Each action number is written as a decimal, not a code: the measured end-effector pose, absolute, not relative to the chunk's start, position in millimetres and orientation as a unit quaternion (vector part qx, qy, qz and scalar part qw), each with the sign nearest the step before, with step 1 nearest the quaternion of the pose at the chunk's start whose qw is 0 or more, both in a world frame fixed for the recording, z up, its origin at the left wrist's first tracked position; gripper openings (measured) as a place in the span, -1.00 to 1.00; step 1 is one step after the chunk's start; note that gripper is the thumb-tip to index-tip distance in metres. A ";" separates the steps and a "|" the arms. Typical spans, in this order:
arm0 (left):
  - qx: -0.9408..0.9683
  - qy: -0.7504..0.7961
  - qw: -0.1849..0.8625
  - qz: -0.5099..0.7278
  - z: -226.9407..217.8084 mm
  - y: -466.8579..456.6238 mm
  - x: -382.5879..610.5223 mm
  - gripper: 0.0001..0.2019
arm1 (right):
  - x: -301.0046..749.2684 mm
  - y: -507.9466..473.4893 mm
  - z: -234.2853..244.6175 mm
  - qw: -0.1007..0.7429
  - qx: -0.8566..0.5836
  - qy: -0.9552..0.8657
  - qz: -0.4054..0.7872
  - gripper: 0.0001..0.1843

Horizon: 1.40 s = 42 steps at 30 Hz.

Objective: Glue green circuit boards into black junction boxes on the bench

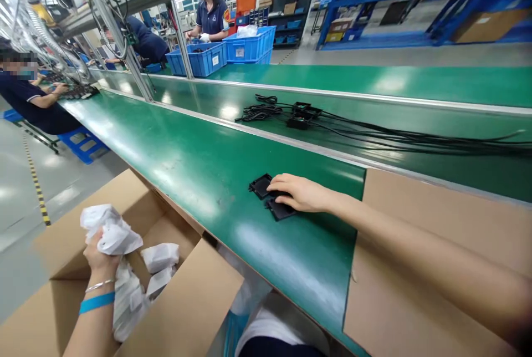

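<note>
My left hand point(101, 257) is closed round a white foam-wrapped packet point(111, 230), held over an open cardboard box point(66, 246) at the lower left. More white packets point(160, 257) lie inside the box. My right hand point(299, 193) reaches across the green belt point(199, 168) and rests, fingers curled down, on two small black plastic parts point(270, 197) lying side by side. The fingertips cover the middle of the parts.
A brown cardboard sheet point(436, 246) covers the belt under my right forearm. A bundle of black cables with adapters point(303, 114) lies on the far belt. Blue crates point(224, 53) stand at the back. Other people work along the line at left and behind.
</note>
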<state>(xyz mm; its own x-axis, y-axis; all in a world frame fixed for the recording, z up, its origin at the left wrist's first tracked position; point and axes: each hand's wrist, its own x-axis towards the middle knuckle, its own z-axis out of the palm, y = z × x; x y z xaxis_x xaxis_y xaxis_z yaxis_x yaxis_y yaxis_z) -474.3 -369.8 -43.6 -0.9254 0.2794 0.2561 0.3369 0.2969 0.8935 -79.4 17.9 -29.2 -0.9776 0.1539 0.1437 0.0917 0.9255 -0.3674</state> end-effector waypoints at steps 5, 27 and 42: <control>-0.285 -0.712 -0.085 -0.636 2.6 -283.7 -425.4 -0.63 | -45.3 2.7 -8.8 0.134 -0.147 -0.968 0.154 -0.80; -0.685 -0.723 -0.033 -0.088 28.8 -72.2 -199.1 -0.16 | 23.2 10.5 24.8 0.147 -0.345 -0.912 0.169 -0.74; -0.686 -0.672 -0.086 -0.265 28.0 -33.7 -253.0 -0.97 | 15.3 83.4 58.4 0.418 -0.500 -0.698 0.297 -0.78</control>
